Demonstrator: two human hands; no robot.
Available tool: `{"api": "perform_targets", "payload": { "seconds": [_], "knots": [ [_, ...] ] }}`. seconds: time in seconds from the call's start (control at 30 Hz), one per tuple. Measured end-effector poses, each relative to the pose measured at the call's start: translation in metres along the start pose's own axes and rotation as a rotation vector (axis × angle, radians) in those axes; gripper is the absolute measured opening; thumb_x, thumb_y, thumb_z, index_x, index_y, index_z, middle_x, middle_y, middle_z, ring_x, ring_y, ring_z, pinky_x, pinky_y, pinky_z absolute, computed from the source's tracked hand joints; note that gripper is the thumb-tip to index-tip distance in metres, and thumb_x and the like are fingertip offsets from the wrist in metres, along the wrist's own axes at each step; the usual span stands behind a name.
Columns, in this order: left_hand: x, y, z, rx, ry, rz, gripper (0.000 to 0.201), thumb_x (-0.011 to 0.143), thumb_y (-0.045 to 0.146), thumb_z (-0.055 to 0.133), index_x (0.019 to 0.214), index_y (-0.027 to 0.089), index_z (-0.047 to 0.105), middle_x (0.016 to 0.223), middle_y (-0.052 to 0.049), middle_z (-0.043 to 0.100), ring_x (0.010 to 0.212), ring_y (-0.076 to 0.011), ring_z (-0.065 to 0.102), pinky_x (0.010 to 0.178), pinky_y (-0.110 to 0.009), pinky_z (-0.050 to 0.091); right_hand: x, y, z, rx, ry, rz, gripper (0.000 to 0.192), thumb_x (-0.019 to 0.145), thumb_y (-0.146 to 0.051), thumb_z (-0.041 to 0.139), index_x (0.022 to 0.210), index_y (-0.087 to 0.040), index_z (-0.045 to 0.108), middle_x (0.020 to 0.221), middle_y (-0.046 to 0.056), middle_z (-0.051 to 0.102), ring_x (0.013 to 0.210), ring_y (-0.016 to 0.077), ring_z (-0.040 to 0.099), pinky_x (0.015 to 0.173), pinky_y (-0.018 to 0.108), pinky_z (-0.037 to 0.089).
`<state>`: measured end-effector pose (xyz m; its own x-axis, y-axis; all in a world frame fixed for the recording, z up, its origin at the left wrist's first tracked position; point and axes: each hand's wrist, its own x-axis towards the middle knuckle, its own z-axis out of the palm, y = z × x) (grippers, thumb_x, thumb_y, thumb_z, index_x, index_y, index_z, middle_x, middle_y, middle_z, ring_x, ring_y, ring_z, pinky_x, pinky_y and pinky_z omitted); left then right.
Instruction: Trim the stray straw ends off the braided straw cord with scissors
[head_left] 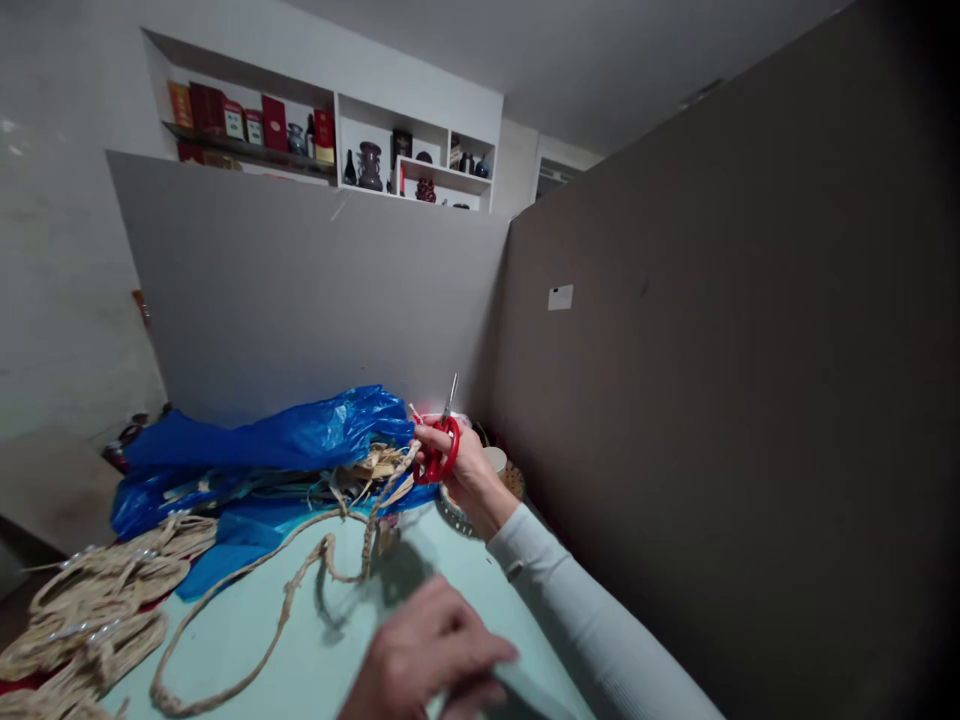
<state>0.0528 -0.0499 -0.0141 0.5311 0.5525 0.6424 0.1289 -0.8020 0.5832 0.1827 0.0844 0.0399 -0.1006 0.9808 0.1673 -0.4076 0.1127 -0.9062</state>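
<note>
My right hand (466, 465) is closed around red-handled scissors (439, 455), whose metal blades point up and away from me. At its fingertips is the upper end of a braided straw cord (367, 535). The cord hangs down from there and runs in a long loose loop over the pale green tabletop (315, 640). Close to the camera, my left hand (427, 650) is above the table, smeared by motion. Its fingers look bent, and I cannot make out anything in them.
A blue plastic bag (285, 435) with loose straw strands (375, 465) lies at the back of the table. Bundled braided straw (112, 580) is at the left. Behind my right wrist stand a white round container (495, 460) and a basket (516, 480). Grey panels (315, 290) enclose the back and right.
</note>
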Motion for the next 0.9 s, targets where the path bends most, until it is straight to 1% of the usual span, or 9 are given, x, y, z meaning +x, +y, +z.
{"api": "perform_targets", "payload": {
  "seconds": [0.07,0.13,0.2,0.3,0.43,0.57,0.67,0.73,0.9],
  "knots": [
    [0.009,-0.008,-0.033,0.034,0.22,-0.153,0.02,0.095,0.024,0.063,0.106,0.033,0.077,0.089,-0.001,0.073,0.082,-0.0184,0.067,0.072,-0.028,0.051,-0.004,0.005,-0.004,0.041,0.007,-0.026,0.03,0.099,-0.033,0.063,0.124,-0.016,0.062,0.12,0.008,0.066,0.097,0.0214,0.068,0.082,0.04,0.059],
    [0.022,-0.018,-0.058,0.057,0.405,-0.329,0.008,0.089,0.029,0.07,0.09,0.032,0.077,0.087,0.001,0.072,0.083,-0.0198,0.064,0.074,-0.029,0.047,-0.011,0.009,-0.007,0.085,0.01,-0.051,0.025,0.095,-0.032,0.069,0.112,-0.015,0.063,0.098,0.003,0.068,0.077,0.0153,0.066,0.069,0.031,0.058],
    [0.035,-0.028,-0.07,0.026,0.489,-0.458,0.01,0.087,0.036,0.07,0.086,0.03,0.077,0.095,-0.002,0.073,0.096,-0.0254,0.063,0.085,-0.033,0.045,-0.018,0.011,-0.009,0.128,0.01,-0.067,0.032,0.082,-0.031,0.081,0.102,-0.016,0.061,0.079,-0.002,0.064,0.062,0.0117,0.06,0.06,0.025,0.052],
    [0.051,-0.038,-0.065,-0.15,0.373,-0.614,0.019,0.085,0.042,0.07,0.091,0.026,0.08,0.096,-0.004,0.078,0.102,-0.0288,0.067,0.089,-0.035,0.047,-0.029,0.012,-0.011,0.168,0.018,-0.079,0.046,0.071,-0.034,0.088,0.102,-0.021,0.056,0.074,-0.004,0.064,0.059,0.0121,0.059,0.057,0.024,0.05],
    [0.06,-0.043,-0.049,-0.418,0.224,-0.758,0.03,0.082,0.048,0.071,0.077,0.02,0.08,0.07,-0.004,0.074,0.069,-0.021,0.065,0.068,-0.029,0.05,-0.035,0.01,-0.015,0.163,0.045,-0.078,0.048,0.07,-0.034,0.087,0.103,-0.023,0.054,0.074,-0.004,0.064,0.058,0.0126,0.058,0.054,0.023,0.048],
    [0.061,-0.043,-0.049,-0.536,0.219,-0.849,0.03,0.078,0.048,0.077,0.074,0.018,0.079,0.064,-0.001,0.066,0.052,-0.0123,0.046,0.05,-0.023,0.036,-0.035,0.012,-0.02,0.145,0.055,-0.06,0.046,0.072,-0.035,0.086,0.103,-0.022,0.054,0.075,-0.003,0.065,0.058,0.0111,0.059,0.054,0.021,0.048],
    [0.058,-0.043,-0.053,-0.57,0.226,-0.898,0.031,0.077,0.048,0.078,0.081,0.018,0.081,0.064,0.0,0.062,0.052,-0.0105,0.038,0.049,-0.022,0.028,-0.033,0.015,-0.021,0.132,0.042,-0.041,0.046,0.073,-0.036,0.086,0.105,-0.022,0.055,0.076,-0.003,0.065,0.057,0.0099,0.058,0.054,0.02,0.048],
    [0.057,-0.043,-0.054,-0.597,0.241,-0.926,0.033,0.077,0.051,0.076,0.086,0.019,0.081,0.064,0.001,0.059,0.053,-0.0115,0.039,0.049,-0.022,0.027,-0.032,0.017,-0.02,0.121,0.033,-0.028,0.047,0.072,-0.036,0.087,0.104,-0.022,0.056,0.075,-0.004,0.063,0.056,0.0098,0.058,0.053,0.021,0.049],
    [0.056,-0.045,-0.053,-0.669,0.278,-0.96,0.027,0.076,0.047,0.078,0.077,0.02,0.079,0.056,0.003,0.053,0.053,-0.0132,0.042,0.051,-0.024,0.036,-0.032,0.02,-0.02,0.104,0.013,-0.007,0.048,0.071,-0.036,0.088,0.105,-0.023,0.057,0.073,-0.004,0.063,0.056,0.011,0.059,0.052,0.022,0.049]
  ]
}}
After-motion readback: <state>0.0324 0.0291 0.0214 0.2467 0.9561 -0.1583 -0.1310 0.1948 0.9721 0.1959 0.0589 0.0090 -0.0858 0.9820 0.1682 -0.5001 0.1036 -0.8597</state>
